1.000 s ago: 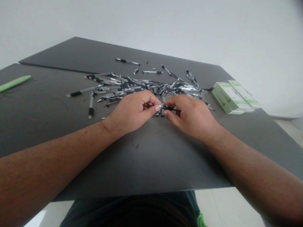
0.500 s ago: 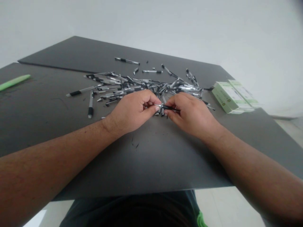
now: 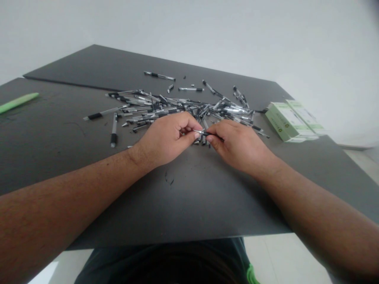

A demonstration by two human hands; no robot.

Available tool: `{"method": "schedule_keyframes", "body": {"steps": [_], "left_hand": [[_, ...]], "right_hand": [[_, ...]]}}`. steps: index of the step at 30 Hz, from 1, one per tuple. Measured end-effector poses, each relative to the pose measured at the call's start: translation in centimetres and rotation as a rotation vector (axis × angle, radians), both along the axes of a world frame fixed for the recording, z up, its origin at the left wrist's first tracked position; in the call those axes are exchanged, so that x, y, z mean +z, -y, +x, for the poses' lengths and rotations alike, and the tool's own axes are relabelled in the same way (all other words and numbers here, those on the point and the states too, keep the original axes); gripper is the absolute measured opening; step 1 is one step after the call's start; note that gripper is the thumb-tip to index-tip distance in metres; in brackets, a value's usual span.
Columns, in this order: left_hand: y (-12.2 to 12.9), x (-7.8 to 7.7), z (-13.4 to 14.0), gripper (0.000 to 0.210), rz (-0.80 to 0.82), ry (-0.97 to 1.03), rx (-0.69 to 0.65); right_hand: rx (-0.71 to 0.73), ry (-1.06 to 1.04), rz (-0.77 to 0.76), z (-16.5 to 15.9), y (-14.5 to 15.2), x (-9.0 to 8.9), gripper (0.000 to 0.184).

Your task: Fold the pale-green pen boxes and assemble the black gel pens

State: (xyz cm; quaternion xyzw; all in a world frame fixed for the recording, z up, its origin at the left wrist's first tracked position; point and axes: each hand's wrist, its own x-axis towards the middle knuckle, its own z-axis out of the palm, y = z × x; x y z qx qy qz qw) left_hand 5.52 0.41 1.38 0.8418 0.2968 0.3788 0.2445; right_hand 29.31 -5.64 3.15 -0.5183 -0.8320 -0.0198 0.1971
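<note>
Between my two hands is a slim pen (image 3: 204, 133) with a dark grip and a silvery tip end, lying roughly level. My left hand (image 3: 170, 138) pinches the tip end between thumb and forefinger. Thumb and fingers of my right hand (image 3: 237, 142) close around the dark part, hiding its far end. Just beyond both hands spreads a heap of clear pens with black grips (image 3: 166, 112), along with loose pen parts. Some of these pieces lie right beneath the held pen.
Green and white boxes (image 3: 291, 120) stand on the right of the dark table (image 3: 183, 205). A light green long object (image 3: 19, 102) lies at the left edge. A lone pen (image 3: 160, 76) rests farther back, and another pen (image 3: 114, 130) lies left of the heap.
My right hand has shifted slightly along the pen toward my left hand, so less of the dark grip shows. My left hand keeps its pinch in nearly the same spot.
</note>
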Motion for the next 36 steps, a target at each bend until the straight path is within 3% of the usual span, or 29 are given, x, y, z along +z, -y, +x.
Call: {"method": "schedule_keyframes", "body": {"steps": [2, 9, 15, 26, 36], "left_hand": [[-0.04, -0.01, -0.01, 0.01, -0.003, -0.005, 0.0], [-0.1, 0.03, -0.07, 0.011, 0.01, -0.027, -0.01], [-0.15, 0.03, -0.09, 0.011, -0.004, -0.017, -0.026], [-0.01, 0.33, -0.12, 0.01, -0.009, -0.092, 0.016], [-0.26, 0.6, -0.24, 0.011, 0.052, -0.165, -0.005]], "right_hand": [[0.015, 0.0, -0.017, -0.08, 0.05, 0.04, 0.022], [-0.001, -0.072, -0.032, -0.02, -0.06, 0.11, 0.011], [0.04, -0.016, -0.038, -0.21, 0.0, 0.27, 0.024], [-0.008, -0.008, -0.022, -0.28, 0.09, 0.25, 0.018], [0.058, -0.062, -0.083, -0.12, 0.06, 0.38, 0.025]]}}
